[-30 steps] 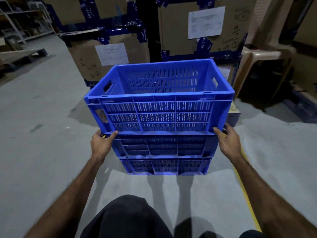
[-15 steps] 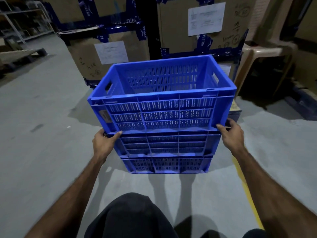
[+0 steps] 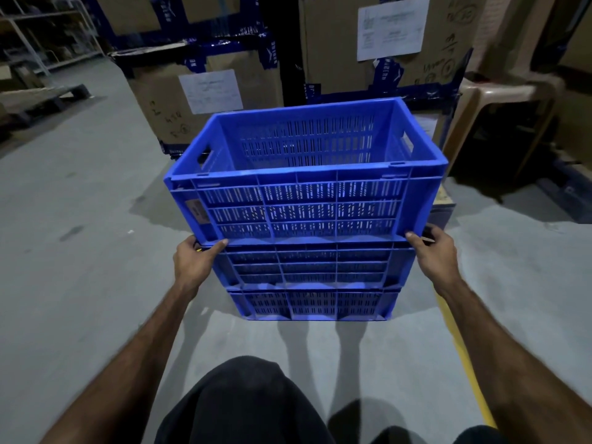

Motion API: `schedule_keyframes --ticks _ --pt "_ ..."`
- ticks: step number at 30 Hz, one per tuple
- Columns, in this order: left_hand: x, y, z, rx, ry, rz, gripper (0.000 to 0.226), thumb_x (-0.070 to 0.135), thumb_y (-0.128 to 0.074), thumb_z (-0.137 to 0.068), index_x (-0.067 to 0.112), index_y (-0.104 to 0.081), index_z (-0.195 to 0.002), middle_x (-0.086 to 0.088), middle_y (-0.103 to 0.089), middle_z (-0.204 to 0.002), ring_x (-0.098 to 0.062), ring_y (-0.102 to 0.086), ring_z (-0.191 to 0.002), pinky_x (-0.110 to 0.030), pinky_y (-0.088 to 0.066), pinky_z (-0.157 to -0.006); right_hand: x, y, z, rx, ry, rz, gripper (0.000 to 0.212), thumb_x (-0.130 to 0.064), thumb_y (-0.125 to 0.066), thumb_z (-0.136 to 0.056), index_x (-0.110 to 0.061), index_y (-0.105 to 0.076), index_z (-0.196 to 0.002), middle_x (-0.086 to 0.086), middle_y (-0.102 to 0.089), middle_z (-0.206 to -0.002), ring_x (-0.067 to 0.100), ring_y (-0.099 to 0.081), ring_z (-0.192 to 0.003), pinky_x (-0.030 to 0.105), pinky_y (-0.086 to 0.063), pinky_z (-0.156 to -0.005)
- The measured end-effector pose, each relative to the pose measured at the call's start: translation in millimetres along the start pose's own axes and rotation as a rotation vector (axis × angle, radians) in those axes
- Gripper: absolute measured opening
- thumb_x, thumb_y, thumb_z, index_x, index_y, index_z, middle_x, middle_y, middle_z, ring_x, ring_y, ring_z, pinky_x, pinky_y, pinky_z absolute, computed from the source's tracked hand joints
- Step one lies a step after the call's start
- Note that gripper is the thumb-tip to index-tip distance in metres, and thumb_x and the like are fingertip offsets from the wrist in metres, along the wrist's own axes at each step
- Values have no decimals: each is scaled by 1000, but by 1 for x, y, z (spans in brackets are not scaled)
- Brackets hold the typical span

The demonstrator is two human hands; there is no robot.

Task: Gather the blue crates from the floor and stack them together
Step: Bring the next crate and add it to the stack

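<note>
Three blue slotted crates stand nested in one stack on the grey floor in front of me. The top crate [image 3: 301, 200] is empty and sits highest, over the middle crate [image 3: 307, 265] and the bottom crate [image 3: 309, 304]. My left hand [image 3: 193, 261] grips the stack's left side at the rim of the middle crate, thumb on the front face. My right hand [image 3: 435, 254] grips the right side at the same height, fingers curled round the edge.
Large taped cardboard boxes [image 3: 205, 100] with paper labels stand right behind the stack. A beige plastic stool [image 3: 499, 100] is at the back right. A yellow floor line [image 3: 464, 357] runs under my right arm. A pallet [image 3: 41, 100] lies far left.
The stack has shifted a little to the right and away along the floor, with both hands keeping their grip at its sides.
</note>
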State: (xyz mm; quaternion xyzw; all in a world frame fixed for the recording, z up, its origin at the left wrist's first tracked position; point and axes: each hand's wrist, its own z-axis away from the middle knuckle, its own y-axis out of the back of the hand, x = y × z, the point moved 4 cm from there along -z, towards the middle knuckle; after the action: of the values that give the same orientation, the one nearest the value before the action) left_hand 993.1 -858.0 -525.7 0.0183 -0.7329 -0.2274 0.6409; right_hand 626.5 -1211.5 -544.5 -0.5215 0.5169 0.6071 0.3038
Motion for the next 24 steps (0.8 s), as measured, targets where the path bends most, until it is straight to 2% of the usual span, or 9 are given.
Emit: schedule_keyframes --ticks 3,8,13,18,21,24 --pt "2 -1 2 0 -2 7 41 35 -86 -83 22 -71 -119 2 -75 -112 -8 -71 -93 -38 -61 -86 -3 -2 3 8 -8 -8 42 -30 -69 -98 -13 -61 -135 8 -70 -128 26 -68 -107 43 -59 -83" --pt "2 -2 6 17 1 35 42 33 -87 -83 21 -72 -120 3 -75 -111 -4 -70 -93 -28 -58 -77 -4 -1 5 5 -25 -1 44 -31 -67 -99 -14 -60 -138 8 -69 -129 28 -68 -110 51 -60 -89" --pt "3 -4 9 15 7 53 41 31 -86 -83 20 -72 -120 3 -76 -111 -5 -71 -93 -26 -58 -76 -1 0 3 -16 -37 -43 43 -31 -68 -98 -13 -61 -137 8 -71 -122 20 -71 -94 39 -59 -74" --pt "4 -3 10 21 7 39 45 32 -87 -83 17 -72 -123 2 -75 -114 -5 -71 -94 -24 -58 -73 -2 0 2 -12 -53 -35 43 -31 -68 -98 -13 -61 -137 5 -70 -118 22 -70 -93 43 -60 -78" --pt "3 -3 10 19 23 33 46 33 -86 -83 17 -71 -123 1 -75 -116 -6 -71 -95 -32 -61 -80 -5 1 3 -13 -53 -18 43 -30 -68 -98 -14 -61 -137 8 -71 -121 24 -70 -94 39 -58 -75" --pt "7 0 12 -11 35 -9 50 36 -88 -81 18 -71 -124 1 -75 -117 -12 -72 -98 -43 -61 -91 -10 4 5 -53 -54 31 46 -33 -69 -97 -15 -60 -139 9 -70 -130 27 -70 -102 44 -59 -82"
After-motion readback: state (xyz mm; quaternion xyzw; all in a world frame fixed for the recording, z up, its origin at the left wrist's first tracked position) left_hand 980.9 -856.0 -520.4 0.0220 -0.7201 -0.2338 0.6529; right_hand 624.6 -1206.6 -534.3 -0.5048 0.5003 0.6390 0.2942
